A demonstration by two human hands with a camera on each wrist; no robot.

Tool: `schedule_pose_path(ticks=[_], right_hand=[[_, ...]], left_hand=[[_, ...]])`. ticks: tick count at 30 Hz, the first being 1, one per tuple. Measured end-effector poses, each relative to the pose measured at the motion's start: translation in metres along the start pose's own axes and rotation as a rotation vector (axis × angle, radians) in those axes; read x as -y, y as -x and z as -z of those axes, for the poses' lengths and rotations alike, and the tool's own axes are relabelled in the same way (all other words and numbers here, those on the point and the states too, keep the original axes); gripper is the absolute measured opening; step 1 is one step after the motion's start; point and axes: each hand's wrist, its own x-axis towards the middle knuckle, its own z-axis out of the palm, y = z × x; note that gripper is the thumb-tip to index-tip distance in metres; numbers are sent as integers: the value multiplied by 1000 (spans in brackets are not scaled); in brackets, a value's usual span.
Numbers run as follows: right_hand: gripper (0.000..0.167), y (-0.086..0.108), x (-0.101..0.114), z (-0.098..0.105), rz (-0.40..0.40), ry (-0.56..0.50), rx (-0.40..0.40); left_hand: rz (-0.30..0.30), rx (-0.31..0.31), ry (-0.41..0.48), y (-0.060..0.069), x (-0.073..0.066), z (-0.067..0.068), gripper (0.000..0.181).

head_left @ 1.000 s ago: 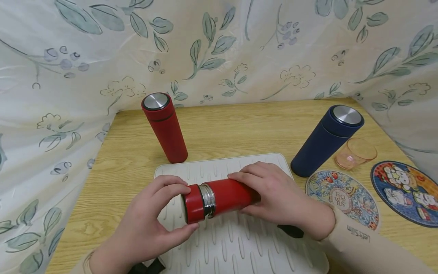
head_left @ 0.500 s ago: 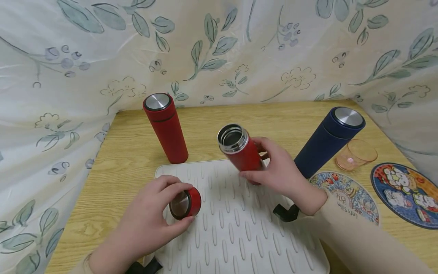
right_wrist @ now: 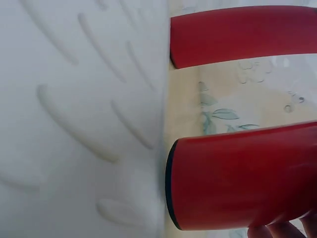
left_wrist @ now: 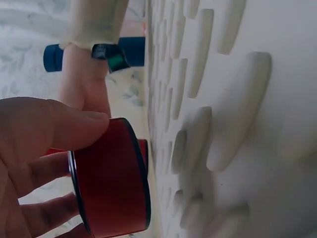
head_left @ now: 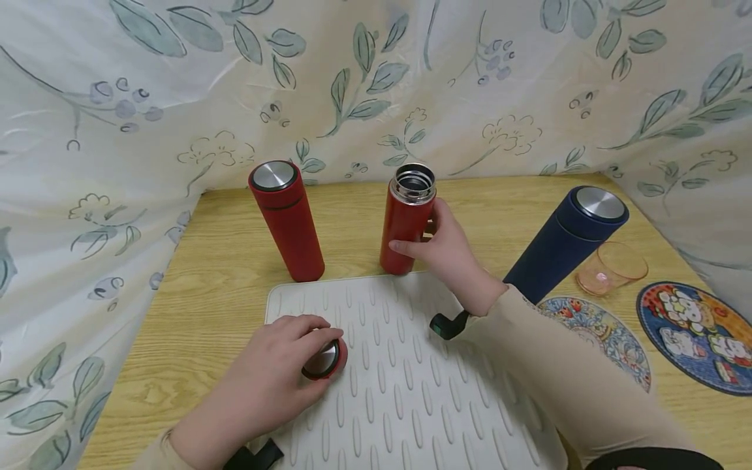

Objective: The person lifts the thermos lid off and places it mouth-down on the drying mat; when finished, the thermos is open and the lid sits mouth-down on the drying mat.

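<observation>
My left hand (head_left: 276,365) holds a red bottle cap (head_left: 325,360) with a silver top by its rim, low over the ribbed white mat (head_left: 411,405). In the left wrist view the cap (left_wrist: 114,183) has a dark lower edge, tilted close to the mat. With my right hand (head_left: 449,258) I grip an uncapped red thermos bottle (head_left: 401,228), upright just past the mat's far edge. Its steel mouth faces up. The right wrist view has the bottle's black-edged base (right_wrist: 233,183) by the table; whether it touches is hard to tell.
A capped matte red thermos (head_left: 292,228) stands to the left on the wooden table (head_left: 194,294). On the right are a capped blue thermos (head_left: 561,241), a clear orange glass (head_left: 613,271), a floral round coaster (head_left: 605,333) and a cartoon one (head_left: 699,339). Patterned cloth (head_left: 458,85) hangs behind.
The cap came off the red bottle. My right hand carried the bottle away and upright to the mat's far edge. My left hand kept the cap, lowering it slightly.
</observation>
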Motion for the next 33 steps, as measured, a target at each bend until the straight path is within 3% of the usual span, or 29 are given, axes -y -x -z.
schedule_pose_path(ticks=[12,19,27,30,33], right_hand=[[88,-15,-4,-7,-18,33,5],[88,-20,-9,-8,-40,27,16],[92,-19,-11,-8,-32,90,23],[90,-10,-8,-10,4,123,-49],[77,4,-8,-13,137,117,-189]], left_hand=[[41,117,-11,-1,1,-4,59],[26,135,-10,-2,2,-5,58],[28,158,-9,-3,3,-6,59],[19,165,-5,-3,4,-6,61],[9,161,-1,-4,4,-6,63]])
